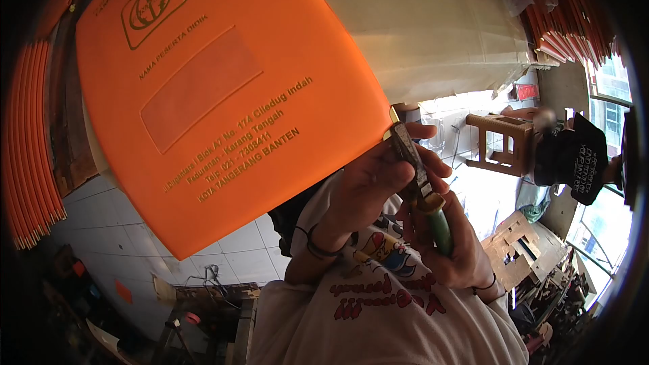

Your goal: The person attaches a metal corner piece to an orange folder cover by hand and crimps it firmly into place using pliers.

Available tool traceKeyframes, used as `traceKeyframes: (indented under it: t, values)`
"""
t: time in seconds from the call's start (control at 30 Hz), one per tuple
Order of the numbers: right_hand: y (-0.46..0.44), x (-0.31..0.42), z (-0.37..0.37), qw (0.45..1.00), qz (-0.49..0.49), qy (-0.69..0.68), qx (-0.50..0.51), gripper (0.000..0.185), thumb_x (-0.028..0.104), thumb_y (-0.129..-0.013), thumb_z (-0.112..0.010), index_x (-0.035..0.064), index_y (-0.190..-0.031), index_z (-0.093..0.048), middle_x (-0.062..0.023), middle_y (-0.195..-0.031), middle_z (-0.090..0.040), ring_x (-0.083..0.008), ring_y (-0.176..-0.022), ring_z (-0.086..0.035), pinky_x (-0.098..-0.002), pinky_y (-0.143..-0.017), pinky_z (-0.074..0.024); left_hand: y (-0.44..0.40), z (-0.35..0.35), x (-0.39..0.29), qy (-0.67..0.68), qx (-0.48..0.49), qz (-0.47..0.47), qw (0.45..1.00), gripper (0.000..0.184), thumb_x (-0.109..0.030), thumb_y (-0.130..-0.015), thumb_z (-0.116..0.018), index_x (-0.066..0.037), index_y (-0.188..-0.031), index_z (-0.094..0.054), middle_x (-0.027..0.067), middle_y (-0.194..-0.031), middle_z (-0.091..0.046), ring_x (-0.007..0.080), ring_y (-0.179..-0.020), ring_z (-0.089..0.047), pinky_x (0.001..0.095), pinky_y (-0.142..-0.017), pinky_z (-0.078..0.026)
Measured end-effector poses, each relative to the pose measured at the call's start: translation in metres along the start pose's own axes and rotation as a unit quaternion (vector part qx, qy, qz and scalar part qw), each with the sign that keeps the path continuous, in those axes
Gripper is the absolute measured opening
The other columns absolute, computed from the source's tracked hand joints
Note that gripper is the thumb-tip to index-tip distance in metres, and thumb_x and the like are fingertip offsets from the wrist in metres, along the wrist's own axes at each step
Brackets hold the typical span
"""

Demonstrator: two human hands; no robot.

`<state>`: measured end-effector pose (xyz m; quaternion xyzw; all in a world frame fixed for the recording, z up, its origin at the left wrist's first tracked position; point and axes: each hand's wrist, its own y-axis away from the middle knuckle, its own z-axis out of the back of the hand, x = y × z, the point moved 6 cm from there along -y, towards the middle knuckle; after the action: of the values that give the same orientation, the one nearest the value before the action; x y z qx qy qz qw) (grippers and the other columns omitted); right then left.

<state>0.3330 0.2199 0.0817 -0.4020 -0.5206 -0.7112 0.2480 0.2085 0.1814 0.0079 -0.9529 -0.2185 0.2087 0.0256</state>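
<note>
An orange folder cover [284,47] with gold printing and a clear name window lies at the upper left. A small brass-coloured metal corner [394,115] shows at its right-hand corner. My right hand [456,247] is wrapped round the green handle of a pair of pliers [410,152], whose metal jaws are at that corner. My left hand [365,186] is closed by the same corner, its thumb beside the jaws and its fingers partly hidden behind the pliers. It appears to pinch the cover's edge.
The cover rests by a cream-coloured work surface [439,34]. Stacks of orange covers stand at the left [30,142] and upper right [574,13]. Another person in a black shirt [571,155] is at the right, near a brown stool [503,145]. A cut board [524,243] lies lower right.
</note>
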Motion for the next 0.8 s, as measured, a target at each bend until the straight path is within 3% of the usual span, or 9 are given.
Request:
traceKeyframes:
  t: [0.1,0.2,0.3,0.5,0.57,0.63,0.8]
  values:
    - [-0.005,0.008,-0.005,0.988,0.002,-0.145,-0.058,0.048,-0.005,-0.075,-0.054,-0.0025,-0.123,-0.051,-0.017,-0.109,-0.064,-0.0276,-0.091,-0.066,-0.0357,-0.078,-0.051,0.001,0.0,0.001,0.009,0.0,-0.002,1.0,0.051,-0.025,-0.104,-0.055,0.005,-0.142,-0.039,0.0221,-0.109,-0.067,0.0304,-0.099,-0.072,0.0431,-0.09,-0.06]
    - [-0.006,0.004,0.002,0.991,-0.122,-0.037,0.049,0.051,0.006,-0.074,-0.061,-0.0035,-0.124,-0.054,-0.0078,-0.101,-0.061,-0.0136,-0.085,-0.059,-0.0274,-0.073,-0.0487,0.001,-0.002,0.001,0.045,0.02,0.009,0.999,0.048,-0.022,-0.105,-0.052,0.004,-0.144,-0.039,0.019,-0.115,-0.068,0.0253,-0.106,-0.069,0.0379,-0.095,-0.055]
    - [-0.006,0.002,0.003,0.989,-0.14,-0.039,0.013,0.051,0.012,-0.073,-0.064,-0.0029,-0.121,-0.055,-0.006,-0.096,-0.061,-0.0132,-0.082,-0.058,-0.0269,-0.073,-0.0482,-0.001,-0.004,0.0,0.049,0.027,-0.001,0.998,0.047,-0.023,-0.105,-0.052,0.004,-0.143,-0.04,0.0169,-0.11,-0.068,0.0255,-0.106,-0.068,0.0384,-0.095,-0.054]
    - [-0.006,-0.005,0.006,0.993,-0.117,-0.027,0.003,0.041,0.01,-0.072,-0.061,-0.0008,-0.111,-0.056,-0.0058,-0.094,-0.059,-0.0138,-0.08,-0.056,-0.0267,-0.071,-0.0465,-0.005,-0.016,0.001,0.118,0.03,0.022,0.992,0.049,-0.026,-0.105,-0.055,0.003,-0.139,-0.037,0.0142,-0.098,-0.066,0.0243,-0.098,-0.067,0.0402,-0.094,-0.053]
    - [-0.008,-0.007,0.008,0.998,-0.047,0.036,0.028,0.044,0.009,-0.072,-0.059,-0.0006,-0.115,-0.056,-0.0118,-0.09,-0.062,-0.0259,-0.08,-0.062,-0.0364,-0.074,-0.0491,-0.007,-0.022,0.008,0.107,0.047,0.007,0.993,0.047,-0.027,-0.104,-0.056,0.001,-0.136,-0.036,0.0142,-0.095,-0.066,0.0232,-0.093,-0.067,0.0404,-0.092,-0.053]
    - [-0.01,-0.007,0.007,0.998,-0.004,0.058,0.019,0.043,0.007,-0.073,-0.059,-0.0007,-0.115,-0.057,-0.0142,-0.087,-0.063,-0.0311,-0.078,-0.064,-0.0407,-0.075,-0.0502,-0.007,-0.024,0.01,0.099,0.05,0.001,0.994,0.045,-0.028,-0.104,-0.057,-0.001,-0.132,-0.035,0.0142,-0.093,-0.066,0.0221,-0.09,-0.066,0.0393,-0.089,-0.053]
    - [-0.011,-0.012,0.006,0.997,-0.067,0.023,0.022,0.037,0.005,-0.073,-0.059,-0.0007,-0.109,-0.059,-0.011,-0.086,-0.061,-0.0274,-0.077,-0.062,-0.0375,-0.076,-0.0492,-0.004,-0.021,0.013,0.105,0.028,0.009,0.994,0.04,-0.028,-0.103,-0.059,-0.006,-0.127,-0.036,0.0141,-0.092,-0.066,0.0202,-0.087,-0.065,0.034,-0.08,-0.051]
